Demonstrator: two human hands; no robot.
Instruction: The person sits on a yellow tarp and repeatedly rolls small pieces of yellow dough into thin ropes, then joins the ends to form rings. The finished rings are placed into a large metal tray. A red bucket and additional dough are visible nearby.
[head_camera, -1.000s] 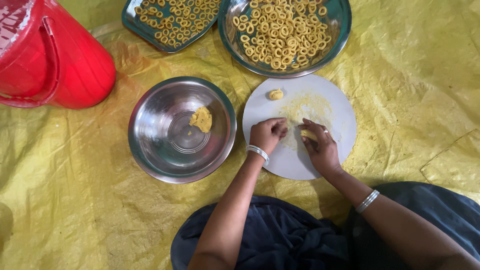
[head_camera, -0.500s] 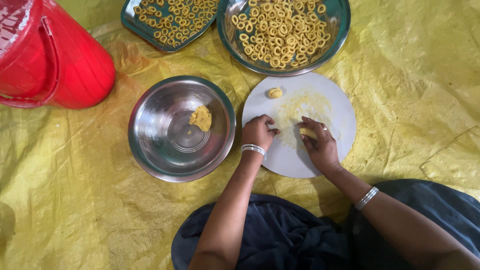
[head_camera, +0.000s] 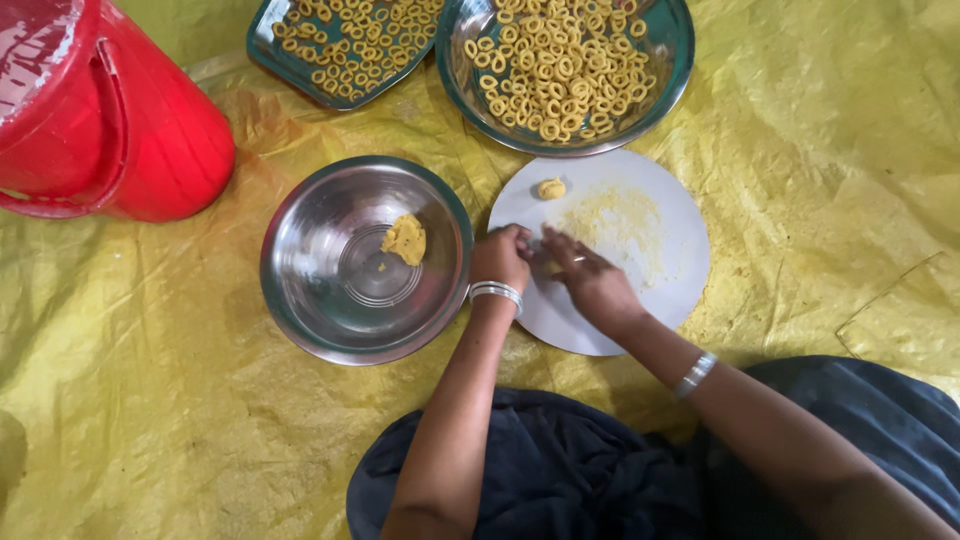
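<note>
1. Both hands are down on the white round board (head_camera: 640, 290), at its 8 o'clock edge, fingertips meeting over a thin piece of yellow dough (head_camera: 551, 263).
2. Left hand (head_camera: 500, 258) is curled narrow, knuckles up, pinching at the dough's left end; whether it grips or only presses, I cannot tell.
3. Right hand (head_camera: 590, 280) lies flatter, fingers stretched toward 10 o'clock, touching the dough's right end.
4. The dough sits right between the two hands, its long axis seemingly running 9 to 3 o'clock; most of it is hidden under fingers. Both hands are equally close.
5. A small dough ball (head_camera: 551, 188) waits at 12 o'clock from the hands, well apart, nearer the left hand.
6. The steel bowl (head_camera: 330, 330) with a dough lump (head_camera: 405, 240) lies at 9 o'clock, touching the board's side, just beside the left wrist.
7. Trays of dough rings (head_camera: 560, 60) sit beyond, a red bucket (head_camera: 110, 110) far at 10 o'clock, all on a yellow sheet (head_camera: 150, 400).
</note>
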